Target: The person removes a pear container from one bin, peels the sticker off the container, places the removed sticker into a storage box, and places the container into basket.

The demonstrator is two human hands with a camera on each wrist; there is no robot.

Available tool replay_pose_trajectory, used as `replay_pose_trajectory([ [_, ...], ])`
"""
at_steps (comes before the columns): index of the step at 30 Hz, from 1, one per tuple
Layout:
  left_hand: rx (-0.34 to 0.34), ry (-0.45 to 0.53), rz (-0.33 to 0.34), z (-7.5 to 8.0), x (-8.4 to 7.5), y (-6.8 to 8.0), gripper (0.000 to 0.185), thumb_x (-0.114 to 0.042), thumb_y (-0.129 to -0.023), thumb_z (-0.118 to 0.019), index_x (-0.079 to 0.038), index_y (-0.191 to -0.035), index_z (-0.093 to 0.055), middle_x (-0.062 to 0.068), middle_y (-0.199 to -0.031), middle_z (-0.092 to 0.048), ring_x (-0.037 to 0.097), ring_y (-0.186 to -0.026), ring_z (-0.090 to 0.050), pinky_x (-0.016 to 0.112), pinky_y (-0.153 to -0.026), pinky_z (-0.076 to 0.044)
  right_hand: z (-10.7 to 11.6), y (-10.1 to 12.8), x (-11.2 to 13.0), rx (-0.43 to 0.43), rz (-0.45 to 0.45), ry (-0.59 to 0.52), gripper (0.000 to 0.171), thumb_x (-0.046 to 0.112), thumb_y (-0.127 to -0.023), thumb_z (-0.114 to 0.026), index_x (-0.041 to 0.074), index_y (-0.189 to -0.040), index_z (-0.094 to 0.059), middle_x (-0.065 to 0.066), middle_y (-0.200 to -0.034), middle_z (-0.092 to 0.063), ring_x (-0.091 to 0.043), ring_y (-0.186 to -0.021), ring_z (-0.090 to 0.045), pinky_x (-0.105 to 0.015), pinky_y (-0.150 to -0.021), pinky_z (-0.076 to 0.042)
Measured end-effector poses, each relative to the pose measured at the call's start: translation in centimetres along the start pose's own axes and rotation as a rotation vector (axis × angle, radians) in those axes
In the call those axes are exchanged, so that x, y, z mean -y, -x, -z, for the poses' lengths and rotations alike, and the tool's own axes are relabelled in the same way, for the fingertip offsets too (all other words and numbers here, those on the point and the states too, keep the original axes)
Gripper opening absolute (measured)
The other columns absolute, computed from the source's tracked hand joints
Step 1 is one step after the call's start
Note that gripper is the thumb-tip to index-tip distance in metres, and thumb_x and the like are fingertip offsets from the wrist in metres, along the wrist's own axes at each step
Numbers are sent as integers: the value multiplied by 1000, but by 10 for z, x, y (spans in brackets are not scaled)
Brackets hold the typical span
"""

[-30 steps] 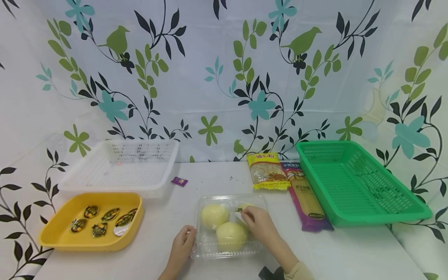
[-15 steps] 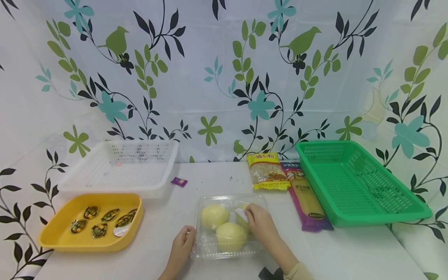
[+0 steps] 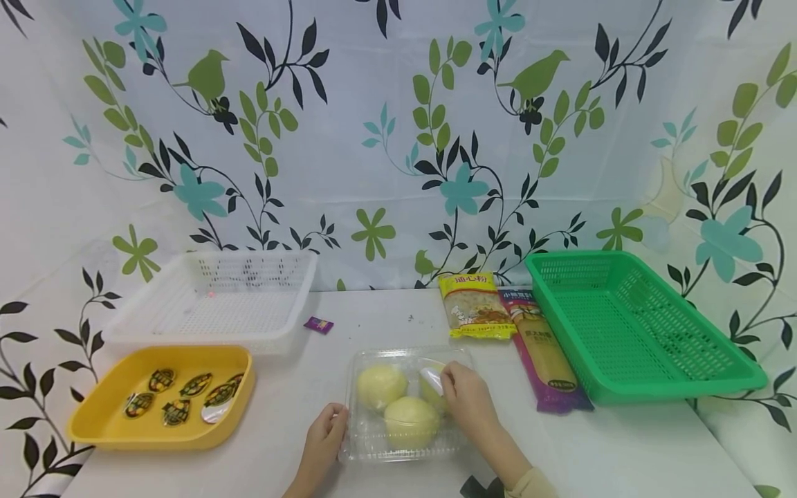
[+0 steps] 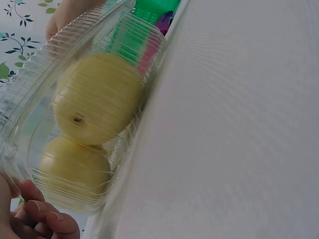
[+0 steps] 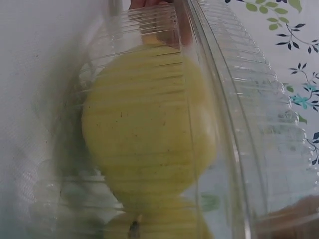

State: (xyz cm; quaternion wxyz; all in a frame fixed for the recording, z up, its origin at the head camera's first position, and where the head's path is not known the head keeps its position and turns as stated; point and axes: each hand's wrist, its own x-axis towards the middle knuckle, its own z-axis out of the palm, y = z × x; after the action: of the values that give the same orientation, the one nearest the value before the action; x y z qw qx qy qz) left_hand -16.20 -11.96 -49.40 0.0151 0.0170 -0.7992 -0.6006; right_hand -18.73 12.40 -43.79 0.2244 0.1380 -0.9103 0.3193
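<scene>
The clear, square plastic box (image 3: 373,453) holding three round, pale-yellow fruits (image 3: 411,423) lies on the white surface (image 3: 373,311). The left hand (image 3: 326,425) pinches its left edge; the right hand's (image 3: 468,400) curled grip meets its right side, anything pinched there unclear.

The left hand (image 3: 326,429) curls its fingers; the right hand (image 3: 465,393), fingers bent, sits farther forward, forearm (image 3: 507,453) slanting.

A white cloth wall (image 3: 398,155) printed with green birds (image 3: 539,75), blue flowers (image 3: 463,188) and dark leafy branches (image 3: 252,41) rises behind a white table (image 3: 629,456), spreading along both sides as well. Soft, even light falls across the tabletop; faint creases cross the fabric.
</scene>
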Motion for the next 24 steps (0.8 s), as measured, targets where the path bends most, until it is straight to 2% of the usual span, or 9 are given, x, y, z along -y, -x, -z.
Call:
replay_pose_trajectory([
  [8,15,10,-6,0,1,0,25,-20,-96,-41,4,-97,-50,-1,-54,-43,7,-43,-40,19,-39,-35,2,-3,-1,-65,46,115,9,2,-83,-58,4,-74,-55,-1,-65,-54,-14,-59,-51,-27,-54,-46],
  [13,6,11,-3,-1,0,0,25,-19,-96,-41,3,-96,-50,-1,-54,-43,7,-42,-39,19,-39,-34,3,-3,-1,-58,27,104,9,1,-84,-57,4,-75,-55,0,-63,-52,-13,-57,-49,-26,-52,-44],
  [19,-3,-5,8,-2,1,0,22,-18,-95,-42,3,-95,-50,-1,-54,-43,8,-43,-39,19,-39,-34,6,-3,-2,-89,24,57,9,-1,-83,-57,3,-76,-53,-3,-64,-53,-16,-58,-52,-30,-53,-45],
  [24,0,-7,-1,-2,0,0,23,-19,-95,-41,3,-95,-50,-1,-55,-43,8,-44,-39,20,-39,-35,8,-4,-4,-85,15,49,8,0,-83,-57,2,-76,-55,0,-62,-52,-13,-55,-49,-27,-50,-44],
])
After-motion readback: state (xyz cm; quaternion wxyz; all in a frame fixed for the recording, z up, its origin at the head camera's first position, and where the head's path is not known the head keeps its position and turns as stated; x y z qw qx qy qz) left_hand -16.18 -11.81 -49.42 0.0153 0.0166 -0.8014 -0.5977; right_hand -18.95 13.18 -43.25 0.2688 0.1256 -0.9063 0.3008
